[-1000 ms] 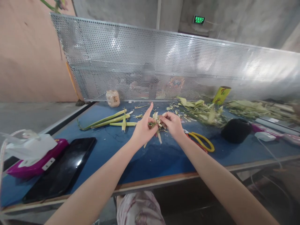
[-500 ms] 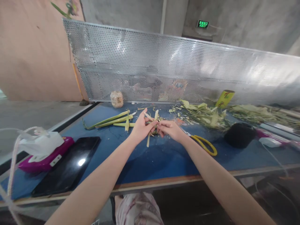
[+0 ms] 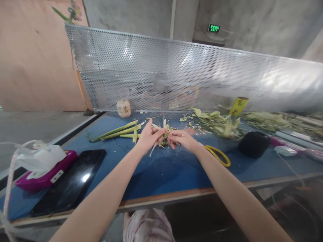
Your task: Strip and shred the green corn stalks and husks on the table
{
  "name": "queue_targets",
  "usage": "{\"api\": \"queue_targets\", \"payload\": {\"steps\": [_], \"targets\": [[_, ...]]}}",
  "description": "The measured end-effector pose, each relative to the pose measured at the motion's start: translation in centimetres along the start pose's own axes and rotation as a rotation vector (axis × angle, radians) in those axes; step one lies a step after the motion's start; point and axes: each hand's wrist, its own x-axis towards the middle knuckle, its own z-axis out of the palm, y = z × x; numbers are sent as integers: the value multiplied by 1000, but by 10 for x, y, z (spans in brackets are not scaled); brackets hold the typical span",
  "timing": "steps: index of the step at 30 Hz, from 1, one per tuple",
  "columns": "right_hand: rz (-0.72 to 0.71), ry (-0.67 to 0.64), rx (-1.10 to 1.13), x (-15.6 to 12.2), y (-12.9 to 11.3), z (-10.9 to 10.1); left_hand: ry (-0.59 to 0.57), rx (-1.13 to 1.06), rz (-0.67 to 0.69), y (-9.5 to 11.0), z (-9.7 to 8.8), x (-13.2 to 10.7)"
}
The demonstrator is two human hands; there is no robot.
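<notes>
1. left hand (image 3: 147,138) is less stretched upward than a second ago.
2. it grips a leafy bundle (image 3: 164,139); the right hand (image 3: 185,139) pinches the other side.
3. leafy bundle sits between both hands, over the blue table (image 3: 174,176).
4. green stalks (image 3: 118,131) lie to the left.

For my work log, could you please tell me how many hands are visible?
2: the left hand and right hand, both at the plant bundle over the table; any behind the mesh can't be made out.
</notes>
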Motion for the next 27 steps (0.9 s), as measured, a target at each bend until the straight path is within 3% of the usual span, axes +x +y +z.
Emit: {"api": "queue_targets", "payload": {"steps": [5,10,17,27], "targets": [[3,112,184,0,-2,5,-84,188,3,0,-3,0],[-28,98,193,1,-3,12,-152,296,52,-4,-3,-1],[81,-7,436,1,4,14,-165,433,179,0,-2,-6],[73,53,-38,-4,-6,11,-135,381,111,-3,-4,-6]]}}
